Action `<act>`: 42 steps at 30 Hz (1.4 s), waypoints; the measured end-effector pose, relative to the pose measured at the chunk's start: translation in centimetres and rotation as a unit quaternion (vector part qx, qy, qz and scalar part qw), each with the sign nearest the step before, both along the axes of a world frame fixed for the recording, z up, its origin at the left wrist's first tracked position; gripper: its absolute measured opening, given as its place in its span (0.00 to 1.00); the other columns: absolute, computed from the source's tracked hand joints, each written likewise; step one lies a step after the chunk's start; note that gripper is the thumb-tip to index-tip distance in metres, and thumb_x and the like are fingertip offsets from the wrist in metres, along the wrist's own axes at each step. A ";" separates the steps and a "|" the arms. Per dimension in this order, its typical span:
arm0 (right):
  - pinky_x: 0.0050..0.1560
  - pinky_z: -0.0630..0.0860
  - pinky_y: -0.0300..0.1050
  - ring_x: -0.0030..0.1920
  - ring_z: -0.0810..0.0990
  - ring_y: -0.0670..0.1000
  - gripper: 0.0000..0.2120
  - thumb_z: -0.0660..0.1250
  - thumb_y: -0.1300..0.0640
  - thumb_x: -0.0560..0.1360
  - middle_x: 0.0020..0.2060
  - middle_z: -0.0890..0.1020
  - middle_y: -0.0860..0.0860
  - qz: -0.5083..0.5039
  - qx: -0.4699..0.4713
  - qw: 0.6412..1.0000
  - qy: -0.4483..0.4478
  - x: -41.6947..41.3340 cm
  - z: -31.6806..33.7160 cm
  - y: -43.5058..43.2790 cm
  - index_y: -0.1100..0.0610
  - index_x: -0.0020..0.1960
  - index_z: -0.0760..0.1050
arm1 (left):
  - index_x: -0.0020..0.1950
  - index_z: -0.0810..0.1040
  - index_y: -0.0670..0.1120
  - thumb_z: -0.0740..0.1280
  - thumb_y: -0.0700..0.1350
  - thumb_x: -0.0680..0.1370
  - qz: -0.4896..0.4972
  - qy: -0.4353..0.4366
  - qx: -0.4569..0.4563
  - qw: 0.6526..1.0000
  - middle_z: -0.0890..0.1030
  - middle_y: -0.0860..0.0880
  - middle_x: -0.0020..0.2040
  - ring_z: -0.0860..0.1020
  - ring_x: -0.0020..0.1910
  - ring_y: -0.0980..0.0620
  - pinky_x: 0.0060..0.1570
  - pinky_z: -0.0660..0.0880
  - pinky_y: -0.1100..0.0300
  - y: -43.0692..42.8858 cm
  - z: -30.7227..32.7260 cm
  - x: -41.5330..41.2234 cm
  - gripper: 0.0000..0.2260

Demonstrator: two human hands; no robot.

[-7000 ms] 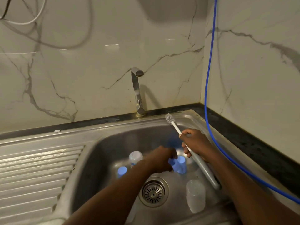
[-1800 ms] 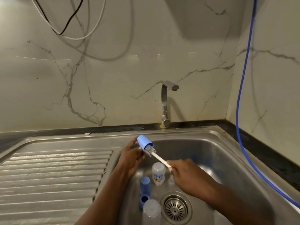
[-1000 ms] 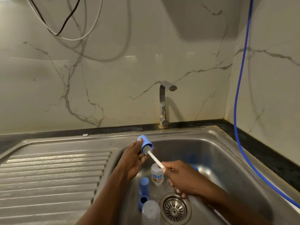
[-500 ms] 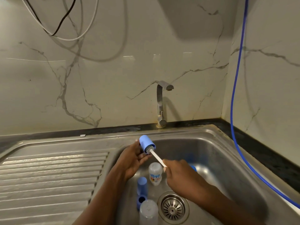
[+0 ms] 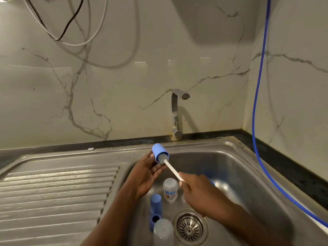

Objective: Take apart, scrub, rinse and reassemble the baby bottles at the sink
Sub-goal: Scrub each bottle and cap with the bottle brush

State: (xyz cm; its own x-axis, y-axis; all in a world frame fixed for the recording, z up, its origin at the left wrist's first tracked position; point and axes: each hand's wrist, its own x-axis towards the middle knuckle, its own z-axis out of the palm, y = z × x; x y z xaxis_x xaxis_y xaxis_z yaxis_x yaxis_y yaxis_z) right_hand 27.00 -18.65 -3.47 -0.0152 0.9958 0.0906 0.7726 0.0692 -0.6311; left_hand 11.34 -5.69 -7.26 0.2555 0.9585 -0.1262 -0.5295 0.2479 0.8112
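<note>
Two hands are working above the sink (image 5: 248,157) at mid-frame: the left hand (image 5: 144,176) is clamping its fingers around a blue cap (image 5: 158,152), while the right hand (image 5: 198,191) is closing its fingers on the white handle of the bottle brush (image 5: 171,168), whose bristles are sitting in the cap's mouth. A printed bottle (image 5: 170,189), another blue cap (image 5: 155,201) and a clear bottle (image 5: 163,231) are lying in the basin below, near the drain (image 5: 190,227). Wet plastic is likely slippery, so a hard push could be knocking the cap loose into the basin. Compared with half a second ago, the cap is sitting slightly higher and the brush is seated about as deep.
</note>
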 end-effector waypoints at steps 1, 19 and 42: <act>0.34 0.67 0.41 0.41 0.78 0.53 0.11 0.54 0.55 0.82 0.42 0.78 0.51 -0.006 0.037 0.998 -0.059 0.2 -0.5 0.1 0.50 0.58 0.73 | 0.69 0.71 0.40 0.64 0.47 0.81 -0.010 -0.008 -0.007 1.000 0.84 0.36 0.53 0.85 0.48 0.43 0.45 0.83 0.52 0.0 0.1 0.0 0.18; 0.37 0.68 0.43 0.40 0.75 0.56 0.10 0.54 0.57 0.81 0.45 0.76 0.56 -0.006 0.027 0.997 -0.076 -0.3 -0.8 -0.1 0.53 0.58 0.72 | 0.73 0.65 0.35 0.57 0.47 0.84 -0.047 -0.015 -0.046 0.998 0.78 0.31 0.62 0.81 0.56 0.37 0.56 0.78 0.46 -0.5 0.5 0.4 0.21; 0.28 0.72 0.43 0.30 0.79 0.54 0.11 0.53 0.56 0.80 0.31 0.76 0.51 0.043 -0.010 0.999 -0.017 -0.7 0.3 -0.7 0.57 0.51 0.74 | 0.67 0.70 0.33 0.70 0.43 0.75 0.015 -0.032 -0.019 0.999 0.79 0.35 0.57 0.84 0.48 0.41 0.47 0.83 0.54 0.1 0.6 0.4 0.24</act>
State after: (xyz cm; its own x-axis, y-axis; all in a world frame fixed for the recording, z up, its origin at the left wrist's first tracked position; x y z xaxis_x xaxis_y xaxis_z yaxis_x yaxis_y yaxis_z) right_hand 26.30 -19.39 -3.15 -0.1035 0.9922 0.0689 0.7847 0.1240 -0.6073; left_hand 11.71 -5.60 -6.71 0.2354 0.9608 -0.1461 -0.5874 0.2604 0.7663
